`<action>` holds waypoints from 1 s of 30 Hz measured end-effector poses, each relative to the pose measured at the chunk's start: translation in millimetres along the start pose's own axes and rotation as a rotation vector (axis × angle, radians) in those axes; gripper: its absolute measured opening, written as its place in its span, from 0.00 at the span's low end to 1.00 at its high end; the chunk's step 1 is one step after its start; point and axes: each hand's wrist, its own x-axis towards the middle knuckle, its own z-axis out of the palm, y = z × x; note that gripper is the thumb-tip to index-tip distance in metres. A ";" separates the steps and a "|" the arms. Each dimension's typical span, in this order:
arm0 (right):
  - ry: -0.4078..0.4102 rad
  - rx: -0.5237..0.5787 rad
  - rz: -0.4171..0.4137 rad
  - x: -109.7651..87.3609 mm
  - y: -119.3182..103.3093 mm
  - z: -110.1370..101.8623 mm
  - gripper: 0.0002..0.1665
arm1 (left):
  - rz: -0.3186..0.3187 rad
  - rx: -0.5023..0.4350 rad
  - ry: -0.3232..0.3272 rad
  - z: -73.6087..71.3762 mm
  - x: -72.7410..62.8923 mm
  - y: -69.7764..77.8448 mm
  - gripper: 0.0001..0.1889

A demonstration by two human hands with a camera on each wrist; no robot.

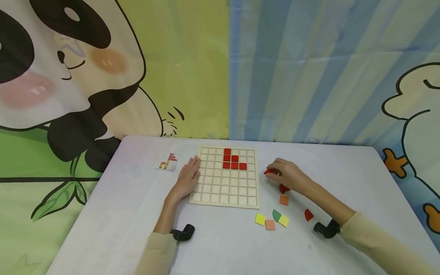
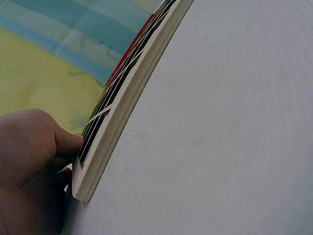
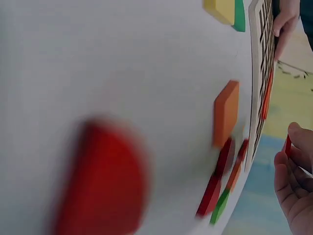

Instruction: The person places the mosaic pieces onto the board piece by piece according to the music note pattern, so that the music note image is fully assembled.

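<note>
A pale wooden grid board [image 1: 223, 187] lies on the table, with several red square tiles [image 1: 235, 165] set in its upper cells. My left hand [image 1: 187, 177] rests along the board's left edge, fingers extended; the left wrist view shows its thumb [image 2: 68, 143] at the frame. Right of the board, my right hand [image 1: 287, 173] pinches a small red piece [image 3: 287, 146] between thumb and fingers, which partly cover its shape. Just below that hand lie a red piece [image 1: 283, 188] and an orange square tile [image 1: 283, 200].
A small pattern card [image 1: 167, 162] lies left of the board. Nearer the front are yellow tiles [image 1: 260, 219], a light orange tile [image 1: 270, 225], a green curved piece [image 1: 276, 215] and a red quarter-round piece [image 1: 308, 214]. Another green piece [image 3: 220, 207] shows in the right wrist view.
</note>
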 end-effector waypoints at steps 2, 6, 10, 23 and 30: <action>-0.032 0.005 -0.017 18.1 -4.9 10.3 0.13 | -0.004 -0.001 -0.006 0.9 0.1 -0.4 0.30; -0.080 -0.003 0.012 47.3 -9.2 24.8 0.10 | 0.004 -0.011 -0.006 2.0 2.2 1.1 0.30; -0.104 -0.047 -0.013 60.5 -9.0 33.8 0.08 | 0.001 -0.008 -0.014 2.6 2.7 1.8 0.30; -0.091 -0.076 -0.194 61.1 -8.5 35.1 0.07 | 0.002 0.003 0.005 0.6 -0.3 0.7 0.30; -0.100 -0.046 -0.144 63.4 -9.0 35.6 0.05 | 0.003 -0.001 0.003 -0.5 -1.0 2.0 0.30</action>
